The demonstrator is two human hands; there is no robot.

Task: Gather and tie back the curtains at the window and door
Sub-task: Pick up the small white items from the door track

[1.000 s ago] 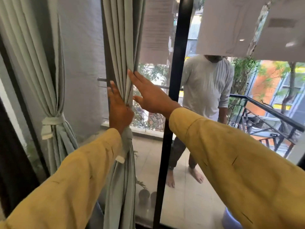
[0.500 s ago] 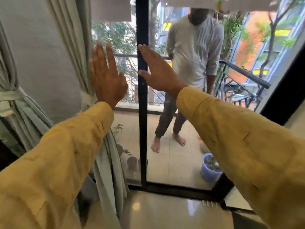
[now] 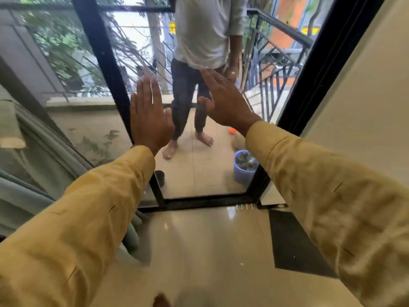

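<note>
The pale green curtain [image 3: 33, 165] hangs gathered at the far left, blurred, with a light tie-back band [image 3: 10, 129] around it. Both my arms in yellow sleeves reach forward in front of the glass door [image 3: 199, 178]. My left hand [image 3: 149, 117] is raised with straight fingers, palm toward the black door frame post [image 3: 106, 63]. My right hand [image 3: 223, 100] is also flat with fingers straight, held up before the glass. Neither hand holds or touches the curtain.
A person in a grey shirt [image 3: 203, 36] stands barefoot on the balcony behind the glass. A blue plant pot [image 3: 244, 167] and a black railing [image 3: 278, 69] are outside. A cream wall [image 3: 365, 96] is at right; glossy floor tiles [image 3: 210, 251] lie below.
My hands left the curtain and moved right, staying flat and raised. The view swung right and down, so the curtain slid to the left edge and the floor came into view.
</note>
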